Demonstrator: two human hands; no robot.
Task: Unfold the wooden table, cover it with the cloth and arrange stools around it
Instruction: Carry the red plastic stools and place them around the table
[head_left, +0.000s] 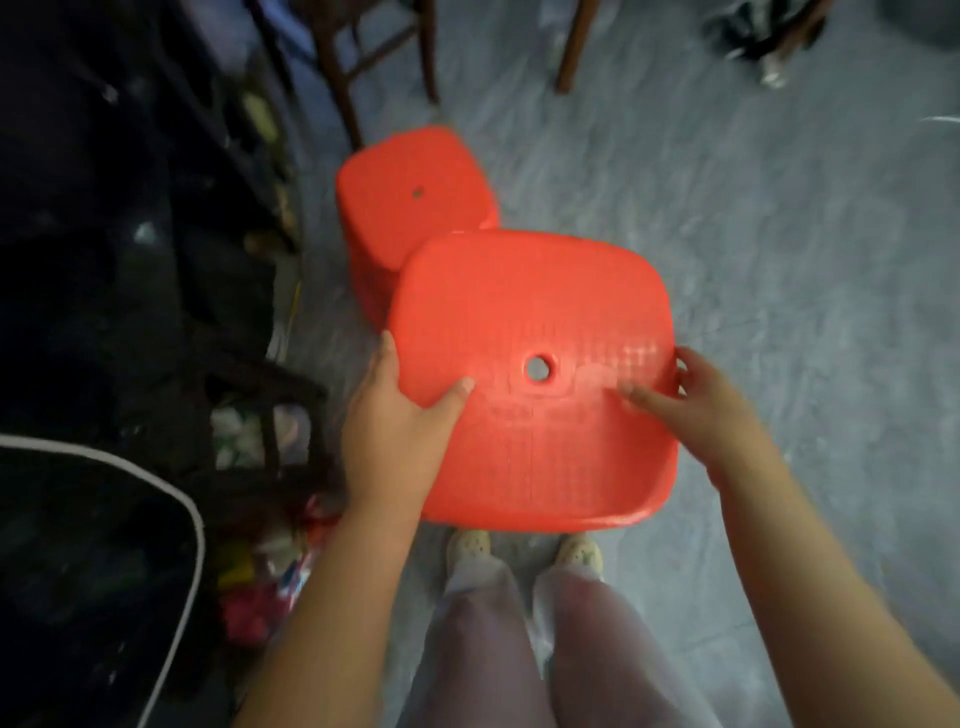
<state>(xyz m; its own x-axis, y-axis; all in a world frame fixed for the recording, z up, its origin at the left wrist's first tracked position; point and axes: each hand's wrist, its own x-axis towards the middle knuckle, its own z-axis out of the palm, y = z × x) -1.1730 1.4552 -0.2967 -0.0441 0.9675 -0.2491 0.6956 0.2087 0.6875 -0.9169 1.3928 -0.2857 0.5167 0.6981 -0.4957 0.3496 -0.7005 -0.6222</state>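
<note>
**Above the grey floor: two hands on a red stool**

Over the person's pale shoes (470, 545) and the grey floor (753, 234), a red stool (519, 291) is held by its seat. The seat tilts toward the camera, with a round hole in its middle. The left hand (389, 431) grips the seat's left edge, thumb laid flat on top and fingers wrapped underneath, out of sight. The right hand (711, 410), blurred, holds the right edge, with its thumb reaching across the top toward the hole and its fingers curled at the rim. The hands are apart, with the seat between them.

A second stool (410, 192), also red, stands on the floor just behind. The held one overlaps it in view, and whether they touch cannot be told. Beyond it, brown wooden legs (337, 73) rise out of view.
</note>
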